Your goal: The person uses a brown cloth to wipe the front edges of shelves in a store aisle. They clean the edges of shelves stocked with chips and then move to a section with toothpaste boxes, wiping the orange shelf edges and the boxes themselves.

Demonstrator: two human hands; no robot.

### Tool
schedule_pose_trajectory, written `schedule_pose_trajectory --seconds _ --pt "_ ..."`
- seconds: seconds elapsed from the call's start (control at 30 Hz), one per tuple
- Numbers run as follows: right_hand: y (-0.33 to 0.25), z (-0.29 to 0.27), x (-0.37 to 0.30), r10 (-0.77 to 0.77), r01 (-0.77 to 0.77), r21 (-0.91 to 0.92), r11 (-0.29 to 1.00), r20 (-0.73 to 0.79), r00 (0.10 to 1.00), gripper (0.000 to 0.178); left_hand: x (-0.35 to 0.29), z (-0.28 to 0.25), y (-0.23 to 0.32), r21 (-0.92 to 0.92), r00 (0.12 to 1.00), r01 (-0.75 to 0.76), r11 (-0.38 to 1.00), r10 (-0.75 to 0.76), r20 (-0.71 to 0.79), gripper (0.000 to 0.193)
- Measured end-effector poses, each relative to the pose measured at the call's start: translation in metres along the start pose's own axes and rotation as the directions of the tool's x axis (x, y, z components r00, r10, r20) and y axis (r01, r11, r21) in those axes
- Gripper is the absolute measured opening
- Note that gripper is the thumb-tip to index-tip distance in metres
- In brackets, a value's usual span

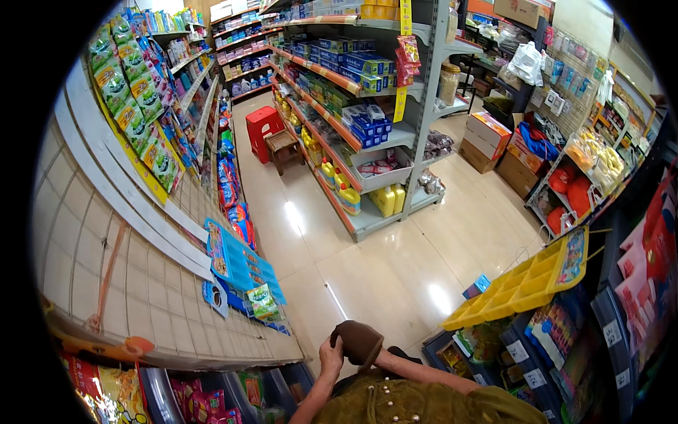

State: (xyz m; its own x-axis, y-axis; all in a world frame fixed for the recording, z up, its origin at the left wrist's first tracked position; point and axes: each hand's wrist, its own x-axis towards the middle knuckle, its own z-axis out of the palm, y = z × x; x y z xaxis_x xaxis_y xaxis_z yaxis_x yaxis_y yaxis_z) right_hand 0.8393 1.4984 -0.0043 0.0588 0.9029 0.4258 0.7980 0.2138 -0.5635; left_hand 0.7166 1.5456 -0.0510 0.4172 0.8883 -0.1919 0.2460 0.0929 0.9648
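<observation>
Taking the centre of the view as the dial, we locate the brown cloth piece [360, 343] at 6 o'clock, held above the floor in front of the olive garment [431, 404]. Our left hand [330, 357] sits at 8 o'clock of the cloth, its fingers bent and gripping the near-left edge. Our right forearm [427, 374] enters from 4 o'clock; the right hand is covered by the cloth, so we cannot tell whether it is clenched or spread.

Handling: we judge the cloth light, soft and pliable, with little risk of slipping or breakage. It appears rounded at the top, presumably because the right hand supports it from within; without that support we would expect it to collapse. We advise taking hold at the rim, between thumb and fingers, as loose fabric would merely fold. A second hold at the opposite rim, near 4 o'clock, should keep the opening spread.

Surroundings: the yellow compartment tray [526, 286] lies at 4 o'clock, the blue tray [247, 263] at 8 o'clock, and the red stool [259, 133] between 10 and 11 o'clock.
</observation>
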Motion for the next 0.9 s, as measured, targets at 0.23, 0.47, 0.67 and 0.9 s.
schedule_pose_trajectory --seconds 0.23,0.47,0.67,0.9 --pt "0.073 -0.052 0.05 0.017 -0.016 -0.006 1.0 0.207 0.978 0.04 0.065 0.034 0.029 -0.569 0.933 0.342 0.748 -0.198 0.301 0.048" --pt "0.101 -0.091 0.134 -0.399 0.225 0.42 0.879 0.387 0.831 0.031 0.127 0.059 0.056 -0.672 0.875 0.479 0.565 -0.248 0.416 0.021" --pt "0.12 -0.107 0.195 -0.344 0.171 0.434 0.885 0.362 0.866 0.033 0.19 0.065 0.045 -0.365 0.912 -0.2 0.91 0.309 0.271 0.013" --pt "0.164 -0.085 0.291 -0.278 0.161 0.381 0.911 0.277 0.92 0.032 0.319 0.049 0.06 -0.215 0.816 -0.455 0.864 0.501 0.287 0.015"
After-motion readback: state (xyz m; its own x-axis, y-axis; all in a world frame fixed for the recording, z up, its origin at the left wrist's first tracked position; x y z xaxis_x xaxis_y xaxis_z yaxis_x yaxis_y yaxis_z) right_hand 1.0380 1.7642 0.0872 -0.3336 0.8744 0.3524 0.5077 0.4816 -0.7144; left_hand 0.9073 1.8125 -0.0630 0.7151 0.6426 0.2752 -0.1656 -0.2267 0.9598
